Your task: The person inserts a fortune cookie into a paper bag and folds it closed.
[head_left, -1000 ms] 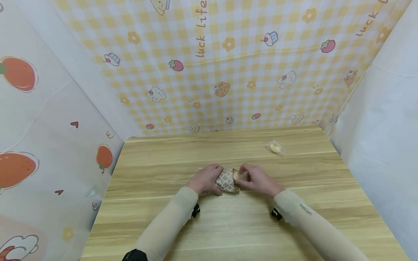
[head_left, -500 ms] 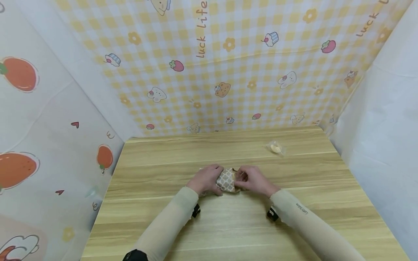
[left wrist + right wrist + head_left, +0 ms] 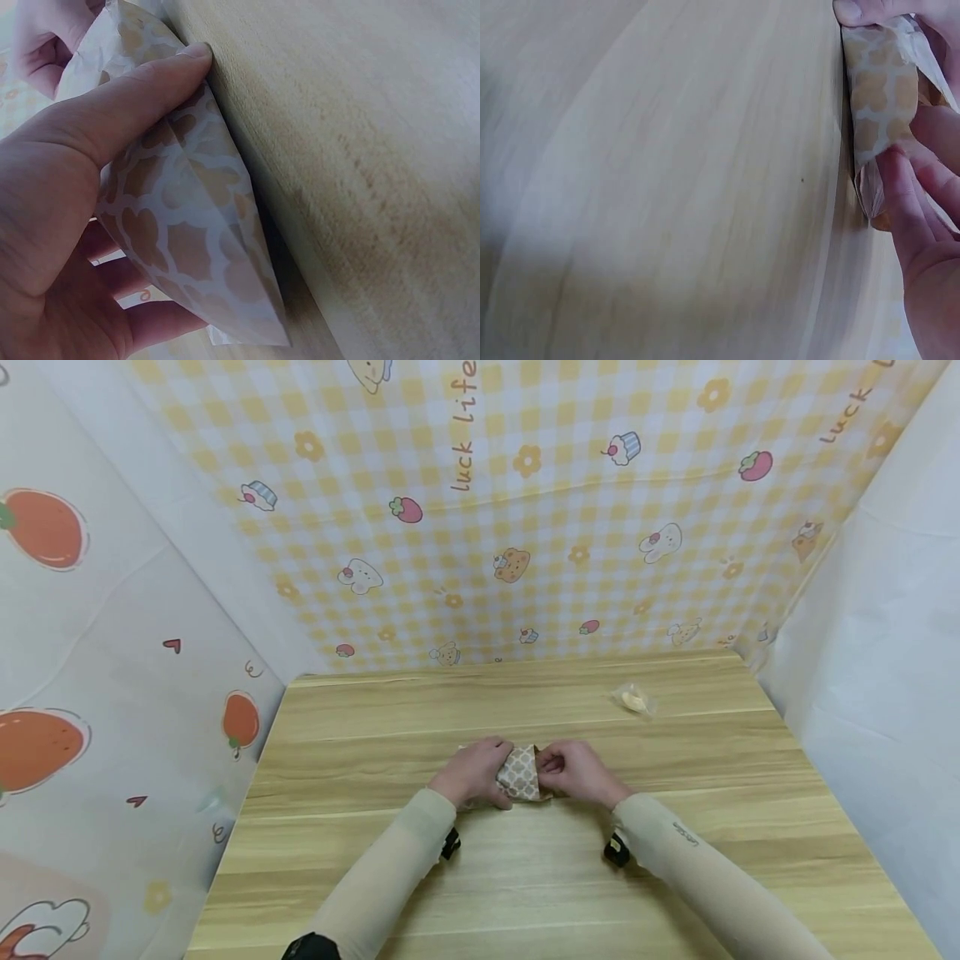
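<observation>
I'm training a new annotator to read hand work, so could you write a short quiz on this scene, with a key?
1. Multiple choice. What does the left hand hold?
A) a glass jar
B) a patterned paper bag
C) a metal spoon

2. True or false. The small clear packet lies on the table, apart from both hands.

3. Fill the gap. In the head view, the fingers of the right hand are at the bag's ____ end.

Key: 1. B; 2. true; 3. right.
</observation>
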The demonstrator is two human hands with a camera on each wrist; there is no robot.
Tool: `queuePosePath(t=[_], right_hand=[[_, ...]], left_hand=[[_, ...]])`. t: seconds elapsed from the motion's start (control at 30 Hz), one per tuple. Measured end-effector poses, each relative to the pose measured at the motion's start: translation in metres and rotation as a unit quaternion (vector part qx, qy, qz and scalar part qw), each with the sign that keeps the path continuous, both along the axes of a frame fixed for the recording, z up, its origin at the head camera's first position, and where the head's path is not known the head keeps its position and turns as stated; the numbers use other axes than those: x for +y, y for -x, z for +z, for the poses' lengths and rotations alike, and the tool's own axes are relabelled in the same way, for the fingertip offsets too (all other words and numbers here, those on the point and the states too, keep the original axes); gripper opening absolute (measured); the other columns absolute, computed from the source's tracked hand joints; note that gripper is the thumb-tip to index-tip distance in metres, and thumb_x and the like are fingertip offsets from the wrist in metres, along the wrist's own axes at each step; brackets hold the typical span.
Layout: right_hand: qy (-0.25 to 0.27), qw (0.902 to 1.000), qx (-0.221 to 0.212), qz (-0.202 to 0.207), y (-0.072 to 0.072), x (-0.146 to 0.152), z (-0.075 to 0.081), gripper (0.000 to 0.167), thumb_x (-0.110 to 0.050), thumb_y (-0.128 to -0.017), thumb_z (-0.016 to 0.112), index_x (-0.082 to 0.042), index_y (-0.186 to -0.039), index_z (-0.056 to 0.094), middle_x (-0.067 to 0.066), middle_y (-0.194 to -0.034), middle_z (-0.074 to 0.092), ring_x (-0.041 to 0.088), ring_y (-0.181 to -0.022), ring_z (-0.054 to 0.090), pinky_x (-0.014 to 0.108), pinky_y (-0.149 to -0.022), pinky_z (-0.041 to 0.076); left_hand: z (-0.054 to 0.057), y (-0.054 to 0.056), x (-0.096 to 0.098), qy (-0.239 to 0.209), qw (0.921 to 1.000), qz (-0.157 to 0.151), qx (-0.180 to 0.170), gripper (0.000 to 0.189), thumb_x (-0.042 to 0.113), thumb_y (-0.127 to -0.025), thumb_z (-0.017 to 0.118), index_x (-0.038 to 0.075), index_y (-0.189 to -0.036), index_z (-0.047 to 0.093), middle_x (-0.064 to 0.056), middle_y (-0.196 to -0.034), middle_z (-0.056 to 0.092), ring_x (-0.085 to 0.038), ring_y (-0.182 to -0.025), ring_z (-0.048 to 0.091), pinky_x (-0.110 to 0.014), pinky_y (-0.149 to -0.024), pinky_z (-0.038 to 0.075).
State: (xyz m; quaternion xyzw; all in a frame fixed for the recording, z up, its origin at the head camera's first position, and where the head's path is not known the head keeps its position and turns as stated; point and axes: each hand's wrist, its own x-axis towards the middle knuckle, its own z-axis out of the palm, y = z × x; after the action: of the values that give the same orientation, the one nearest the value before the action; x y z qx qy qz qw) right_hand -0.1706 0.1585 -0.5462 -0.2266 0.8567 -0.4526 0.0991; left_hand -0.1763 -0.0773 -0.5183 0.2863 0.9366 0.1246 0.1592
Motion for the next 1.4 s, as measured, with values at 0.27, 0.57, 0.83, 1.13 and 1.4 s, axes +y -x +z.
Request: queuePosePath(t=[0.27, 0.57, 0.83, 1.13, 1.4], right_hand=[[0.016, 0.9998, 0.002, -0.013, 0.001, -0.007, -0.004, 0.01, -0.001, -0.087, 0.08, -0.001, -0.096, 0.076, 0.01, -0.093, 0.077, 0.016, -0.082, 0.074, 0.022, -0.074, 0.062], [0.024, 0.9989, 0.034, -0.024, 0.0, -0.012, -0.007, 0.011, 0.006, -0.088, 0.074, 0.002, -0.099, 0.076, 0.015, -0.101, 0.072, 0.022, -0.086, 0.074, 0.025, -0.075, 0.063], [0.045, 0.9985, 0.002, -0.031, 0.0, -0.017, -0.012, 0.011, 0.006, -0.089, 0.071, 0.0, -0.096, 0.076, 0.013, -0.096, 0.077, 0.017, -0.084, 0.075, 0.023, -0.073, 0.063], [0.003, 0.9995, -0.009, -0.03, 0.0, -0.02, -0.013, 0.018, 0.008, -0.087, 0.063, -0.008, -0.079, 0.066, -0.005, -0.073, 0.059, 0.006, -0.066, 0.053, 0.018, -0.059, 0.044], [0.083, 0.9906, -0.1, 0.041, -0.002, -0.018, -0.013, 0.021, 0.007, -0.094, 0.065, 0.012, -0.114, 0.066, 0.025, -0.111, 0.075, 0.028, -0.104, 0.074, 0.027, -0.087, 0.062]], left_hand=[[0.001, 0.0, 0.0, 0.002, 1.0, -0.004, 0.0, 0.101, 0.041, -0.071, 0.097, 0.005, -0.152, 0.05, -0.012, -0.153, 0.053, -0.028, -0.14, 0.052, -0.042, -0.117, 0.046], [0.0, 0.001, 0.0, 0.008, 0.9999, -0.008, 0.005, 0.098, 0.043, -0.071, 0.097, 0.007, -0.151, 0.051, -0.01, -0.151, 0.055, -0.026, -0.138, 0.054, -0.041, -0.115, 0.048], [-0.001, 0.001, 0.0, 0.005, 1.0, -0.005, -0.002, 0.099, 0.042, -0.072, 0.097, 0.007, -0.152, 0.05, -0.01, -0.152, 0.054, -0.027, -0.138, 0.053, -0.041, -0.115, 0.047], [-0.002, 0.001, -0.001, 0.001, 1.0, -0.008, 0.0, 0.098, 0.042, -0.073, 0.097, 0.007, -0.152, 0.05, -0.01, -0.152, 0.054, -0.027, -0.138, 0.053, -0.042, -0.115, 0.048], [0.0, 0.001, -0.001, -0.008, 1.0, -0.005, -0.002, 0.098, 0.04, -0.072, 0.098, 0.006, -0.151, 0.051, -0.011, -0.15, 0.056, -0.027, -0.136, 0.055, -0.041, -0.115, 0.048]])
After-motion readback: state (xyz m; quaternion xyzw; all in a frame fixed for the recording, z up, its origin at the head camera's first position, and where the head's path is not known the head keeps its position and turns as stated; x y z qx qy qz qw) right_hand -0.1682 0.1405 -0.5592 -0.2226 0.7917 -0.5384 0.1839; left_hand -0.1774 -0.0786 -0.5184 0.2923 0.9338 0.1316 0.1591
